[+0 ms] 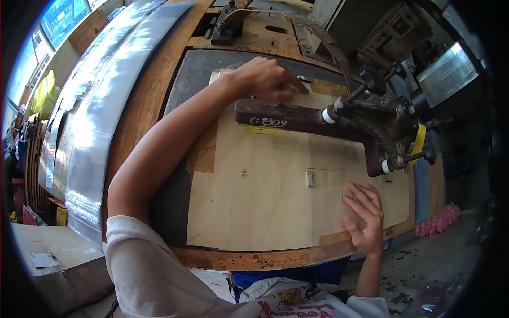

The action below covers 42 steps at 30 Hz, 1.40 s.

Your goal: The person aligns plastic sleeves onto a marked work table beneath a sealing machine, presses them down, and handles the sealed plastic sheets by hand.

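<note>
A pale yellowish sheet (260, 196), edged in places with brown tape, lies on a dark grey plate set in a wooden table. Stretched across to the far side, my left hand (270, 79) has its index finger extended down to the sheet. Its other fingers are curled, and their tips are partly hidden. Close to that fingertip is a small dark-and-white piece (304, 79). On the near right part of the sheet rests my right hand (366, 214), fingers stretched out and nothing held. A small whitish block (309, 179) sits left of it.
Over the sheet reaches a dark red metal arm (286, 114) with black knobs (373, 79) at its right end. Clear plastic sheeting (114, 90) runs along the left. A black metal fixture (227, 24) stands at the back. Pink bundled material (437, 220) is at the right.
</note>
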Each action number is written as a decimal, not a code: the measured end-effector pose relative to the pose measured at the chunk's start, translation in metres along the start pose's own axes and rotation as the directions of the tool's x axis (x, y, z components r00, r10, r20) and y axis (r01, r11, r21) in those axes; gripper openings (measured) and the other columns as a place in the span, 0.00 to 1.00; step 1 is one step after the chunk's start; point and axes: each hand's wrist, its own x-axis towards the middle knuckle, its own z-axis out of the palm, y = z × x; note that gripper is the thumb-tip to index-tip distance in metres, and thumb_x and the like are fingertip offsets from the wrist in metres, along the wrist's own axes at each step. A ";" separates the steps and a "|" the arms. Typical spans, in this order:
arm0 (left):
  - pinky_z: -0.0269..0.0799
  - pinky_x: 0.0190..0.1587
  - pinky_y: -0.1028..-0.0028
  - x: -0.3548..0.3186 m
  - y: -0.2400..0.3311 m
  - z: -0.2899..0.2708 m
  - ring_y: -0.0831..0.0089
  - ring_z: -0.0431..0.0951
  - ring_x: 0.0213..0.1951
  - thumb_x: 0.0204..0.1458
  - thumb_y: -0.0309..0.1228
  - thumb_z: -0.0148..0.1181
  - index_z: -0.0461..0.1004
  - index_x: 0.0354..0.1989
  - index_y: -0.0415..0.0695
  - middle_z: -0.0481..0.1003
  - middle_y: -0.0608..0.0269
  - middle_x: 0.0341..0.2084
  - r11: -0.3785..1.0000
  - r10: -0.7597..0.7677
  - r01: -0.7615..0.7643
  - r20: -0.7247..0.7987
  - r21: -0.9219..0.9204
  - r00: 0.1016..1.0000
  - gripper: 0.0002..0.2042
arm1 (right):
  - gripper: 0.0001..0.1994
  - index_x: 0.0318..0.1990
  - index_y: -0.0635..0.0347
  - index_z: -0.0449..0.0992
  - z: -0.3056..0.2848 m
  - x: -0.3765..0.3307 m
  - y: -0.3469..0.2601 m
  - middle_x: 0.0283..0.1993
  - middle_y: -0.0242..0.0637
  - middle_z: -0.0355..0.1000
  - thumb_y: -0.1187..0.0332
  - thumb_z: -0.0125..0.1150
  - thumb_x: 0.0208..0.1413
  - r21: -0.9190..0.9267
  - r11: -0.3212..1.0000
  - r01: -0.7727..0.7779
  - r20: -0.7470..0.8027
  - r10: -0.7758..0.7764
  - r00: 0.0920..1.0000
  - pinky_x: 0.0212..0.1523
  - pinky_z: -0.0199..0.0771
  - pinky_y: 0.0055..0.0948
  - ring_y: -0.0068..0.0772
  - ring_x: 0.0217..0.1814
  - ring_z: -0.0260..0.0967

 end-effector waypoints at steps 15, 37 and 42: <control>0.80 0.38 0.62 0.006 -0.009 0.011 0.61 0.81 0.27 0.55 0.43 0.52 0.81 0.56 0.65 0.84 0.60 0.28 0.989 0.044 -0.036 -0.057 0.143 0.997 0.21 | 0.23 0.57 0.62 0.80 0.005 0.004 0.004 0.67 0.44 0.71 0.60 0.68 0.56 0.010 0.994 -0.110 -0.050 0.110 0.993 0.72 0.59 0.47 0.52 0.72 0.62; 0.81 0.44 0.63 0.006 -0.011 0.010 0.62 0.83 0.31 0.55 0.40 0.51 0.81 0.56 0.63 0.84 0.59 0.30 0.989 0.058 -0.047 -0.073 0.141 0.996 0.21 | 0.26 0.53 0.62 0.82 0.001 0.005 0.004 0.63 0.49 0.73 0.49 0.66 0.56 0.007 0.999 0.046 -0.031 -0.046 0.998 0.72 0.57 0.56 0.57 0.70 0.65; 0.81 0.43 0.60 0.003 -0.003 0.008 0.57 0.83 0.31 0.54 0.36 0.51 0.82 0.56 0.58 0.83 0.51 0.34 0.994 0.024 -0.017 -0.069 0.107 0.997 0.21 | 0.20 0.45 0.61 0.84 -0.005 -0.046 0.011 0.52 0.47 0.80 0.51 0.59 0.63 0.144 0.984 0.109 -0.167 -0.085 0.982 0.65 0.69 0.55 0.54 0.58 0.76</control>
